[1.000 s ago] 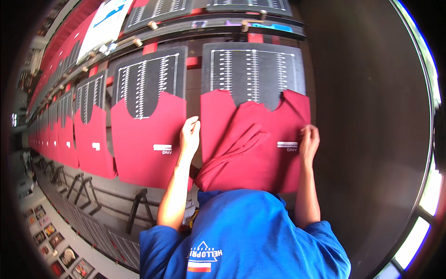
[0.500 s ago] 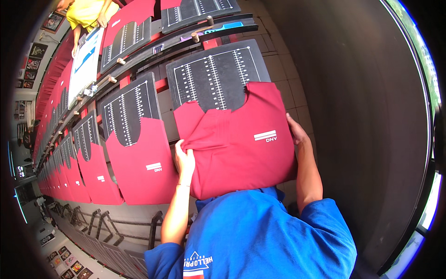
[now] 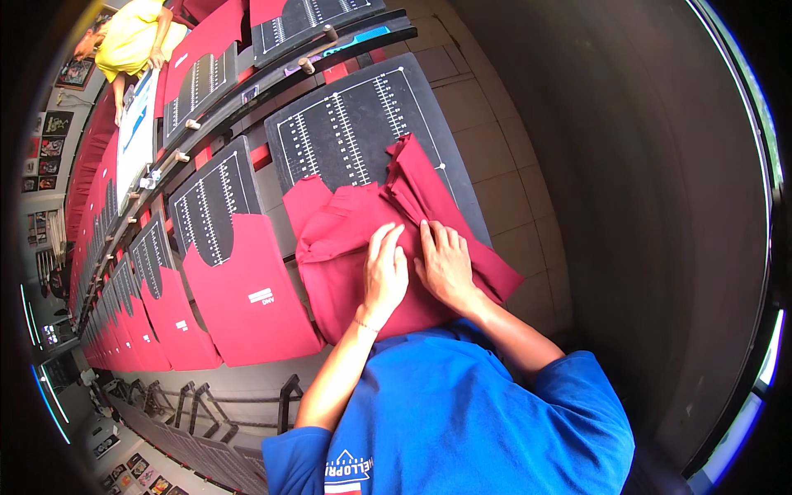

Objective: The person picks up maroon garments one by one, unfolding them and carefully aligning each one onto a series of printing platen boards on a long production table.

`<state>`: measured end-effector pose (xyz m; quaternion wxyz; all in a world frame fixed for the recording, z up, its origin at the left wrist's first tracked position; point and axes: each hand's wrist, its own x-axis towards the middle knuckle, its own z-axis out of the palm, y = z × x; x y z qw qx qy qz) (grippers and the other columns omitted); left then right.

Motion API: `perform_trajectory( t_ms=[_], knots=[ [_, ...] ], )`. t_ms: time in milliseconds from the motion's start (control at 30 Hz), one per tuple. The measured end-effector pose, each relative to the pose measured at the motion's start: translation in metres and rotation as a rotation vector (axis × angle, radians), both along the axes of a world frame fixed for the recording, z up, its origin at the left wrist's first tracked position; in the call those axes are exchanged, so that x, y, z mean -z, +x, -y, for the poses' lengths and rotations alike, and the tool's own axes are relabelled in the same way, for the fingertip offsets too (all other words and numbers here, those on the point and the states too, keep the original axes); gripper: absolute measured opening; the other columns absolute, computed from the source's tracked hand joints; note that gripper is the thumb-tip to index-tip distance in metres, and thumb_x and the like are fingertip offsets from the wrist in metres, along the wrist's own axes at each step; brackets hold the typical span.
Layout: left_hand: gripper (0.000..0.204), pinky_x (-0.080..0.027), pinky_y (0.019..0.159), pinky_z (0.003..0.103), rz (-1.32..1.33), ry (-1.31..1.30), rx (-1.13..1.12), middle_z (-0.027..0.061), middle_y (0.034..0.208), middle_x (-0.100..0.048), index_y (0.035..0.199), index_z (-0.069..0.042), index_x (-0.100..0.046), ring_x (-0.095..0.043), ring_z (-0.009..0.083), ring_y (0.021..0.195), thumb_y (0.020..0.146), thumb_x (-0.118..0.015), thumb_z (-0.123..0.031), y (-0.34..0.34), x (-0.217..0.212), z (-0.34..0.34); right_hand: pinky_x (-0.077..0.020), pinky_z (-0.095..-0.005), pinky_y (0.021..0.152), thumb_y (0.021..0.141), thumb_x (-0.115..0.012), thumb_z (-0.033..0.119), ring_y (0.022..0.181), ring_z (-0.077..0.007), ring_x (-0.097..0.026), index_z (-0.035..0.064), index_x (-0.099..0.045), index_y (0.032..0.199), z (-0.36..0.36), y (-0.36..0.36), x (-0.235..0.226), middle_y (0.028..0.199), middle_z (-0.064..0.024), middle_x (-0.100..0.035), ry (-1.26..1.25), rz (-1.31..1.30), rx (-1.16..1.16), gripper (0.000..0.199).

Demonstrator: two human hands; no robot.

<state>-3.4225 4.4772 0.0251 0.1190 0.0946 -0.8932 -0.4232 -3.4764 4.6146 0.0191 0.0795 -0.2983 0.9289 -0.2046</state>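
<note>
A dark red fabric piece (image 3: 338, 280) lies on a black board (image 3: 363, 103) with white ruled scales, just in front of my body. Its right side is turned over toward the middle in a loose, creased flap (image 3: 429, 194), and no white print shows on it. My left hand (image 3: 386, 276) rests on the cloth left of the flap, thumb and fingers apart. Beside it, my right hand (image 3: 445, 260) lies on the folded part with its fingers stretched out along the fabric. The right edge of the board is bare.
To the left runs a row of similar black boards (image 3: 235, 169), carrying red pieces (image 3: 247, 289) with white prints. A rail (image 3: 272, 87) with wooden pegs passes behind them. At the far left, a person in yellow (image 3: 136, 41) handles a white framed screen (image 3: 136, 140). A dark wall (image 3: 627, 206) stands at right.
My right hand has moved left from the fabric's right edge, turning that side over and covering the print. My left hand has shifted right from the left edge onto the cloth.
</note>
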Motion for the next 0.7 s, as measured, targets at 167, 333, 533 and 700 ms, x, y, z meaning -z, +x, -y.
perform_trajectory(
  t_ms=[167, 333, 533, 700],
  knots=[
    [0.051, -0.046, 0.085, 0.042, 0.157, -0.332, 0.338, 0.0143, 0.140, -0.042, 0.130, -0.012, -0.052, -0.057, 0.0329, 0.098, 0.080, -0.051, -0.001, -0.046, 0.007, 0.000, -0.0289, -0.0462, 0.109, 0.076, -0.065, 0.021, 0.131, -0.0359, -0.036, -0.0056, -0.044, 0.130, -0.017, 0.019, 0.004, 0.141, -0.0232, -0.037, 0.040, 0.021, -0.134, 0.064],
    [0.036, -0.046, 0.090, 0.043, 0.060, -0.257, 0.285, 0.0172, 0.130, -0.049, 0.118, -0.003, -0.055, -0.055, 0.0351, 0.105, 0.083, -0.052, -0.002, -0.051, 0.025, 0.007, -0.0456, -0.0448, 0.089, 0.080, -0.062, 0.010, 0.107, -0.0399, -0.053, -0.0046, -0.048, 0.116, -0.035, -0.010, -0.002, 0.119, -0.0244, -0.051, -0.342, 0.140, 0.031, 0.041],
    [0.026, -0.046, 0.093, 0.042, 0.048, -0.152, 0.194, 0.0199, 0.125, -0.053, 0.111, 0.002, -0.057, -0.055, 0.0369, 0.110, 0.085, -0.053, -0.004, -0.046, 0.032, 0.004, -0.0508, -0.0439, 0.072, 0.082, -0.065, 0.015, 0.084, -0.0350, -0.063, 0.0026, -0.053, 0.107, -0.010, -0.058, 0.006, 0.097, -0.0173, -0.062, -0.384, 0.237, 0.234, 0.030],
    [0.024, -0.046, 0.090, 0.043, 0.048, -0.073, 0.171, 0.0184, 0.125, -0.053, 0.109, 0.003, -0.057, -0.056, 0.0360, 0.106, 0.087, -0.052, -0.006, -0.042, 0.037, 0.008, -0.0512, -0.0435, 0.068, 0.081, -0.068, 0.021, 0.076, -0.0328, -0.064, 0.0049, -0.056, 0.101, 0.002, -0.063, 0.003, 0.087, -0.0142, -0.064, -0.207, 0.290, 0.225, 0.028]
  ],
)
